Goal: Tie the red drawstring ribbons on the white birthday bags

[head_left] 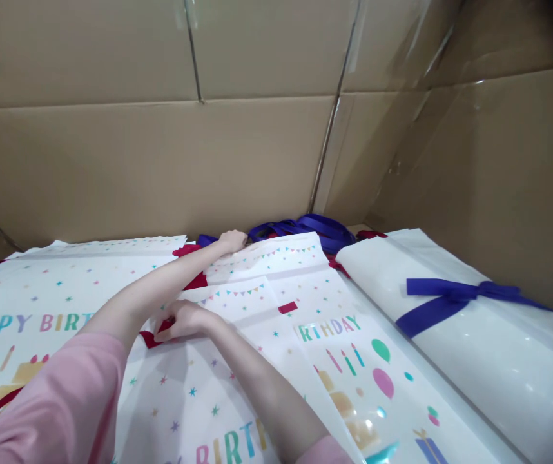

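Large white sheets printed with birthday lettering (257,361) lie overlapping in front of me; whether they are bags I cannot tell. Reaching to the far side, my left hand (232,240) is closed at the upper edge of a printed sheet (286,248), its fingertips hidden. Nearer to me, my right hand (182,320) crosses under the left forearm, its fingers closed on a red ribbon (151,339) at the corner of the nearest sheet. More red ribbon (196,281) shows between the two hands.
Tall cardboard walls (151,167) enclose the back and right. Coils of blue ribbon (305,229) lie along the back. At right is a folded or rolled white sheet (489,348) tied with a blue ribbon (450,298). Another printed sheet (29,290) spreads at left.
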Motion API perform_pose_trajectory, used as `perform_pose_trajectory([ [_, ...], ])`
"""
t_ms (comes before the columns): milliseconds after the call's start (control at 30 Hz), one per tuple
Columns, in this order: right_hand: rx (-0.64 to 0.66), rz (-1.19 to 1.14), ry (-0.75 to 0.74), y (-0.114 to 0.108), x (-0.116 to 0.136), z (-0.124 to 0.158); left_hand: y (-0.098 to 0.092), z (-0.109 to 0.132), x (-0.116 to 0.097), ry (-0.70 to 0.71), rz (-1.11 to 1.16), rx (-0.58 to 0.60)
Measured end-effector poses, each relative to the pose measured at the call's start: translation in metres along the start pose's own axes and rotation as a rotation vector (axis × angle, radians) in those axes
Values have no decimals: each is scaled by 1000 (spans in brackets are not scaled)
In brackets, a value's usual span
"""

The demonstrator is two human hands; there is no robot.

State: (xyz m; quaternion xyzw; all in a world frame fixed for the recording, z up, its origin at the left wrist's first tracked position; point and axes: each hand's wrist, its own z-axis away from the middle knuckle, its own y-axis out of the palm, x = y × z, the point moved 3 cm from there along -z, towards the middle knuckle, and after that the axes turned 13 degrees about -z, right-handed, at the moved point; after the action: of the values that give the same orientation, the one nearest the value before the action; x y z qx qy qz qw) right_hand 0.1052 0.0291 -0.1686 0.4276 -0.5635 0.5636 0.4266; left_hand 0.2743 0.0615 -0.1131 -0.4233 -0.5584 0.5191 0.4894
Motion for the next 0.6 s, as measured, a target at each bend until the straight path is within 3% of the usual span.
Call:
perform_pose_trajectory([
  [167,-40,-56,32,-1,-3,0,-48,10,12,-81,-99,-210],
  [300,-34,-224,-40,1,-1,2,-95,37,23,-71,-134,-506],
  [367,-47,-304,-67,2,1,3,-115,53,33,-37,-151,-551],
  [467,-84,-378,-75,3,2,2,-136,72,55,-19,-108,-403],
  [533,-90,-411,-96,5,4,2,-139,80,71,-15,27,-207],
  [600,-81,-440,-110,6,5,2,-138,84,83,-26,191,-116],
])
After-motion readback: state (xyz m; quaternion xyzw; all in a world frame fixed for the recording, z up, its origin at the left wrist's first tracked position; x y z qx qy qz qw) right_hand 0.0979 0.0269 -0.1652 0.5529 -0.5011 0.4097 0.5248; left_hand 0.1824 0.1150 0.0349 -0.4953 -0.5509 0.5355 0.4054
